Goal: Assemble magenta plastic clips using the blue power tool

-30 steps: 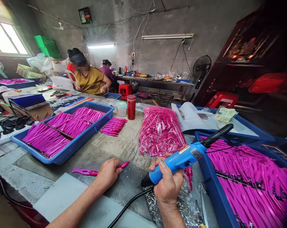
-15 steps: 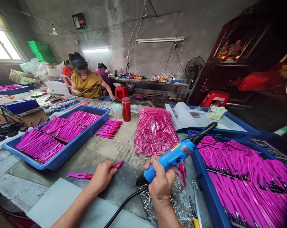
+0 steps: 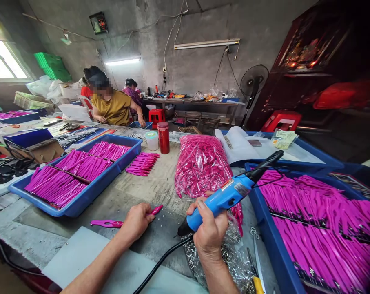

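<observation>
Two bare hands rest over a grey, worn workbench (image 3: 123, 192), seen from above. The left hand (image 3: 137, 222) grasps a long, slim, glossy magenta plastic piece (image 3: 107, 223), fingers curled over its middle and thumb near its right end, which seems to keep it steady against the bench. The right hand (image 3: 211, 228) is wrapped firmly around a blue, tube-shaped power tool (image 3: 221, 202) with black ends, probably an electric screwdriver. It is tilted, its black nose low and aimed leftward, perhaps to keep that end near the other hand; a thick black cable (image 3: 162, 261) runs beneath it toward the lower edge.

The magenta piece lies under the left hand, poking out on both sides; its middle is hidden. It is apart from the tool's nose, which sits to its right.

Supplies lie around the hands, seemingly for easy reach: a clear plastic bag of pink parts (image 3: 203, 167) just behind the tool, a clear bag of small silvery metal parts (image 3: 200, 259) beside the right wrist, and two blue plastic trays, one at left (image 3: 96, 188) and one at right (image 3: 270, 245), filled with rows of similar magenta pieces.
</observation>
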A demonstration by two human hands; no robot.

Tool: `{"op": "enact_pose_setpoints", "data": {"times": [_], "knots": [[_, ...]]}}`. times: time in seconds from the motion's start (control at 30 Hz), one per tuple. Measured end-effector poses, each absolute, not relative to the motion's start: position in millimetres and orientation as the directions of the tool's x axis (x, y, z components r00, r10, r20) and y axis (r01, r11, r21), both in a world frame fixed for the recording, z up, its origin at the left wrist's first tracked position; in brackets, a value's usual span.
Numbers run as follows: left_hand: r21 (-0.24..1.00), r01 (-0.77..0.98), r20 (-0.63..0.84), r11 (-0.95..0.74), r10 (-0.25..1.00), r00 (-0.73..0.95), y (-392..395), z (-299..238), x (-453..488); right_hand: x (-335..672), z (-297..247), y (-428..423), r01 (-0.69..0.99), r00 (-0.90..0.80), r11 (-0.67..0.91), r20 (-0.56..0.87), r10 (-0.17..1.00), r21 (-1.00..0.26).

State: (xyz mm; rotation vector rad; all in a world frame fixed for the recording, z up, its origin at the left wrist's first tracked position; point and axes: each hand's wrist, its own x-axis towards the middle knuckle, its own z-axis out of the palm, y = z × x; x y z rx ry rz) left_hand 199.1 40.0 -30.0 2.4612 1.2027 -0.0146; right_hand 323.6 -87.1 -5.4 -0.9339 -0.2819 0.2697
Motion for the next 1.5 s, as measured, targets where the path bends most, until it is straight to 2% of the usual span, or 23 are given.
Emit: {"op": "enact_pose_setpoints", "data": {"times": [0.27,0.5,0.8,1.1,1.5], "knots": [[0.343,0.783,-0.197,-0.519,0.776,0.6,39,-29,200,324,-8,-87,-0.103,0.929,0.57,0.125,0.347,-0.815],[0.306,0.753,-0.141,-0.583,0.754,0.642,33,-28,200,321,-8,-84,-0.075,0.922,0.564,0.158,0.352,-0.822],[0.296,0.741,-0.168,-0.603,0.731,0.661,29,-29,200,312,6,-47,0.015,0.875,0.567,0.285,0.391,-0.823],[0.312,0.738,-0.21,-0.598,0.715,0.667,26,-28,200,299,4,-8,0.099,0.809,0.507,0.366,0.46,-0.856],[0.341,0.735,-0.212,-0.585,0.714,0.667,27,-32,200,297,-5,0,0.116,0.788,0.461,0.364,0.496,-0.88]]}}
